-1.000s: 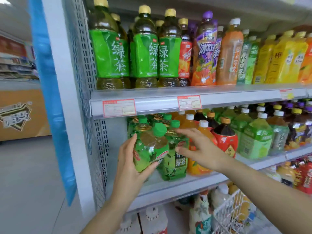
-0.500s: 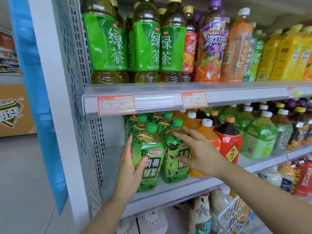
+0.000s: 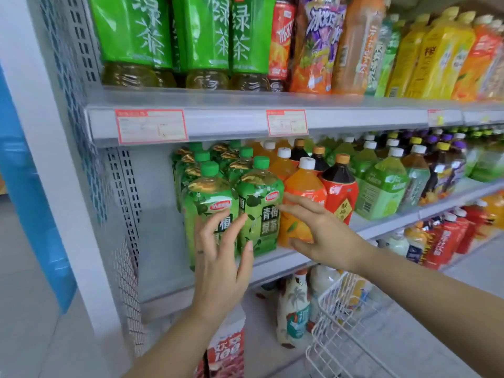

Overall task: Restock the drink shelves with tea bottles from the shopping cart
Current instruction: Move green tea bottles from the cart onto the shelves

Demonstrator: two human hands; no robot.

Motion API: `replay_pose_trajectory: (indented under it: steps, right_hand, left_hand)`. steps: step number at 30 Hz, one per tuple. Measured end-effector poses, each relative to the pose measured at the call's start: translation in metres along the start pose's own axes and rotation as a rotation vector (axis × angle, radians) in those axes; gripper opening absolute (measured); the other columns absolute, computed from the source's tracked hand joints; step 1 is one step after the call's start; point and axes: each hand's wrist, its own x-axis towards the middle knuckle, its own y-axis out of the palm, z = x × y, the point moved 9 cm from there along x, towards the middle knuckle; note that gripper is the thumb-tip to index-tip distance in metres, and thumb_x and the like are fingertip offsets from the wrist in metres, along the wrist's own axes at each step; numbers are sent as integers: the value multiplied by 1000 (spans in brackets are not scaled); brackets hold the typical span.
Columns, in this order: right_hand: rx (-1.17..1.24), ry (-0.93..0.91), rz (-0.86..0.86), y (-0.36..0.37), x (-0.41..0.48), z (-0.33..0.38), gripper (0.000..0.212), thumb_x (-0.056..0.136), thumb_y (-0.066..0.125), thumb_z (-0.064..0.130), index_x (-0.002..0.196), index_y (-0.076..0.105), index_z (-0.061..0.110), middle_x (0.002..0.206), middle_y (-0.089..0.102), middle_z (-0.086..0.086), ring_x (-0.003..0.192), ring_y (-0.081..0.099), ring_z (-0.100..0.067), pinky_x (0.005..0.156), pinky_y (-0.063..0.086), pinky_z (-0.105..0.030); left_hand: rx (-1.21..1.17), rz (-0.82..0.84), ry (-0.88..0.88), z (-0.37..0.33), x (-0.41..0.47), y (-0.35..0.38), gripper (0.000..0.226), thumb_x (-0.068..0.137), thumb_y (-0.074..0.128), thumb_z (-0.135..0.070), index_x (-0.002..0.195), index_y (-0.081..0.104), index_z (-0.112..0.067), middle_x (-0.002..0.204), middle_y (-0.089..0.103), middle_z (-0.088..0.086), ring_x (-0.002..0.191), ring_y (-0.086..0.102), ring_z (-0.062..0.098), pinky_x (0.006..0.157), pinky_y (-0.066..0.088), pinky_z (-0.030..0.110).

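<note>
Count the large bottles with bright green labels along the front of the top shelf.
3, side by side at top left: the left bottle, the middle bottle, the right bottle, next to a red-labelled bottle. More may stand hidden behind.

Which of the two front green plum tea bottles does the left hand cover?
The left-end bottle: the left hand spreads across its label. Its twin stands to its right, beside the orange bottle.

glossy plastic tea bottles [image 3: 210, 203], perforated metal shelf [image 3: 272, 264], wire cart [image 3: 346, 331]
</note>
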Motion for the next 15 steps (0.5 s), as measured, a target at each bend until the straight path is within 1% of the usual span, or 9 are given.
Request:
replay_pose_trajectory:
  steps: [2,4,5,6,8,10,12,14,15]
  right_hand:
    - [-25,40,62,-1,-35,-18,53,86,65,25,135,46,26,141,43,4,127,41,-10,103,36,-23]
    - [-66,108,163,-3,-74,-40,43,88,63,27,129,54,23,130,53,6,115,49,-7,93,37,-12]
    - [-90,150,212,-5,-94,-53,40,88,63,28,127,56,22,127,56,6,111,52,-7,91,39,-11]
    - [-116,200,254,-9,-114,-68,38,88,62,29,126,57,23,126,58,6,110,54,-8,91,42,-15]
    - [-175,316,333,-18,-154,-97,38,89,61,30,126,58,24,126,59,6,110,57,-11,94,45,-25]
    - [-253,453,443,-25,-196,-127,40,89,60,34,129,54,27,129,56,8,111,55,-10,96,43,-25]
    - [-316,593,565,-30,-236,-153,44,89,57,39,132,48,31,133,52,9,114,51,-9,98,39,-24]
    - [-354,709,681,-30,-272,-175,49,90,54,42,136,42,31,139,46,6,121,46,-12,103,34,-26]
    - [-364,760,729,-28,-287,-185,51,91,53,42,138,39,30,141,43,4,125,43,-14,105,32,-27]
  left_hand:
    - [-32,120,134,-30,-8,27,32,90,46,-22,122,47,-19,121,41,1,116,42,12,107,33,46]
    - [-97,284,158,-49,-22,62,27,92,43,-23,119,48,-22,117,44,-5,109,46,14,98,39,36]
    - [-123,356,149,-57,-30,80,26,92,42,-24,117,50,-23,115,45,-7,106,47,14,93,40,31]
    - [-148,418,138,-63,-39,96,26,92,42,-26,115,54,-22,113,47,-8,103,48,13,89,39,27]
    - [-197,518,131,-77,-55,125,28,91,42,-28,109,62,-20,108,55,-8,98,51,12,84,36,23]
    - [-229,640,106,-86,-74,153,30,90,41,-34,107,64,-24,104,63,-8,97,57,13,85,41,29]
    - [-236,770,14,-84,-93,177,35,90,35,-45,108,62,-33,102,65,-14,93,62,12,81,47,34]
    - [-199,839,-44,-82,-106,193,41,88,27,-51,108,61,-37,99,68,-16,90,65,10,78,42,33]
    - [-164,823,-22,-84,-109,195,42,88,26,-50,105,62,-37,95,69,-16,87,66,13,77,38,33]
